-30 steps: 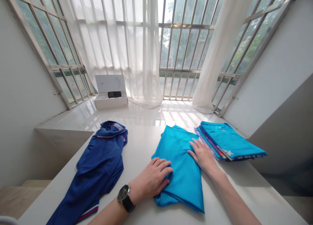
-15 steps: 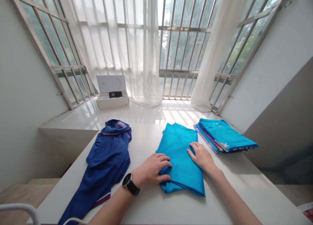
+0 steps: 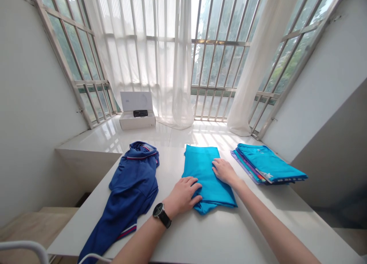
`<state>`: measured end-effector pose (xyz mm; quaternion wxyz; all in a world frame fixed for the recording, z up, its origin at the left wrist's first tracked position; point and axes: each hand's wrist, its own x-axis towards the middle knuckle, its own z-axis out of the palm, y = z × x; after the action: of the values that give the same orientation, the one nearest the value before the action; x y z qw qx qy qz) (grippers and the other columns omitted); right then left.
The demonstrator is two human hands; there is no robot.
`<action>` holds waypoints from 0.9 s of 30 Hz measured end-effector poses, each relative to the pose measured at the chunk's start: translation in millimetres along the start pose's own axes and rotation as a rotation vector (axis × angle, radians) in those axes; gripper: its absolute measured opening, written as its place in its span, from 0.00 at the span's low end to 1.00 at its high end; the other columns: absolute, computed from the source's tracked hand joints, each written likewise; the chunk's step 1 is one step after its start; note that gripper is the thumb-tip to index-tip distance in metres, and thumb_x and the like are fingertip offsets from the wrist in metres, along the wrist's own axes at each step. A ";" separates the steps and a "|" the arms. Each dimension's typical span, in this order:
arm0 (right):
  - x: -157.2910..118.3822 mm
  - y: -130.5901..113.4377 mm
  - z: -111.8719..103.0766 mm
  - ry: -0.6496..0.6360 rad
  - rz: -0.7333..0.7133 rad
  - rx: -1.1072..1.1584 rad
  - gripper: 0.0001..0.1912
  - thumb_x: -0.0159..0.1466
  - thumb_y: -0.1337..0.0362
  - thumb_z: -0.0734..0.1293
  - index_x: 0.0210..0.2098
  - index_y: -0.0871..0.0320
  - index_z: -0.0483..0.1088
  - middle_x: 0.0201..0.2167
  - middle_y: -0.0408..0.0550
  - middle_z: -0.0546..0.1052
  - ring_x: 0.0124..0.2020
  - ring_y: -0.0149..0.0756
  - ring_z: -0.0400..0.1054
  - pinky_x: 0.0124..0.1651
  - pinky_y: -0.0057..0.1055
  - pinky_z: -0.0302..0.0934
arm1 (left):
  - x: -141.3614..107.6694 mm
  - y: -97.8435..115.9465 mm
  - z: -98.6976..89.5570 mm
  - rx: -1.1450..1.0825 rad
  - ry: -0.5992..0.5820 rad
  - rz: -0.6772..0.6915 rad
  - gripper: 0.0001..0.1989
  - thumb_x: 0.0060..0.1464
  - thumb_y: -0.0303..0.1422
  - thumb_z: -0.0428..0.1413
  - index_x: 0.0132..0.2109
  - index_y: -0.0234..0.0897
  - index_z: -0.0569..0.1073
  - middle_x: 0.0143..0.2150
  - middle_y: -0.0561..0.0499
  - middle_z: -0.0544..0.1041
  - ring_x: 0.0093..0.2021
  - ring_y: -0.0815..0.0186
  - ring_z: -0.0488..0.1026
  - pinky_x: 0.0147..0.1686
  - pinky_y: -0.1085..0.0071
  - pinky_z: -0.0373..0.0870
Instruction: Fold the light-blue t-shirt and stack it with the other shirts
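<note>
The folded turquoise garment [image 3: 200, 166] lies flat between and partly under the hands: the left hand [image 3: 183, 193] on its near left edge, the right hand [image 3: 225, 170] on its right edge, both palm-down, fingers loosely spread. The white table [image 3: 183, 233] adjoins a glossy ledge [image 3: 169, 136] below barred windows [image 3: 220, 61]. Counted: two sheer curtains [image 3: 146, 57], one navy garment [image 3: 126, 187] on the left, one folded clothes stack [image 3: 269, 161] on the right, one open white box [image 3: 137, 122], one wristwatch [image 3: 162, 214], one black object [image 3: 140, 113] in the box.
</note>
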<state>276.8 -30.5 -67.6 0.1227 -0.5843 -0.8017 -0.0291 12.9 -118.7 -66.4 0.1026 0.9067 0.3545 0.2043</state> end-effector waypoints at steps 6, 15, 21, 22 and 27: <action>-32.8 -50.0 -5.5 0.002 -0.148 0.397 0.14 0.70 0.58 0.59 0.47 0.56 0.74 0.48 0.52 0.78 0.50 0.43 0.72 0.54 0.39 0.66 | -1.3 -15.2 -16.0 -0.066 -0.091 0.018 0.22 0.55 0.46 0.64 0.51 0.40 0.73 0.55 0.44 0.75 0.56 0.52 0.71 0.57 0.56 0.67; -34.7 -55.2 -3.5 -0.024 -0.147 0.664 0.15 0.71 0.56 0.60 0.36 0.55 0.74 0.39 0.48 0.78 0.42 0.40 0.72 0.49 0.37 0.66 | -11.1 -25.7 -46.4 -0.164 -0.162 -0.003 0.20 0.44 0.23 0.61 0.46 0.42 0.73 0.53 0.50 0.76 0.53 0.57 0.70 0.56 0.63 0.67; -40.2 -57.4 -3.8 -0.034 -0.182 0.554 0.13 0.72 0.57 0.59 0.38 0.54 0.73 0.42 0.49 0.77 0.45 0.40 0.71 0.51 0.37 0.66 | -11.0 -19.9 -47.1 -0.126 -0.192 -0.019 0.24 0.41 0.18 0.55 0.46 0.44 0.73 0.54 0.51 0.75 0.56 0.57 0.69 0.55 0.63 0.70; -40.6 -57.4 -3.6 -0.034 -0.185 0.541 0.13 0.72 0.58 0.59 0.39 0.54 0.73 0.42 0.49 0.77 0.45 0.40 0.71 0.51 0.37 0.66 | -11.3 -20.0 -47.6 -0.105 -0.189 -0.028 0.24 0.41 0.17 0.55 0.46 0.44 0.73 0.56 0.51 0.74 0.57 0.57 0.69 0.54 0.64 0.70; -40.7 -57.4 -4.7 -0.023 -0.194 0.506 0.13 0.72 0.58 0.59 0.40 0.54 0.73 0.43 0.50 0.77 0.46 0.41 0.71 0.51 0.39 0.66 | -11.5 -23.0 -50.0 -0.062 -0.170 -0.059 0.16 0.49 0.22 0.57 0.44 0.45 0.76 0.57 0.51 0.75 0.53 0.57 0.73 0.52 0.63 0.72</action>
<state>235.0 -87.4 -66.9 0.2523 -0.4557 -0.8372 0.1669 -30.8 -107.8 -32.7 0.1661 0.9063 0.3647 0.1345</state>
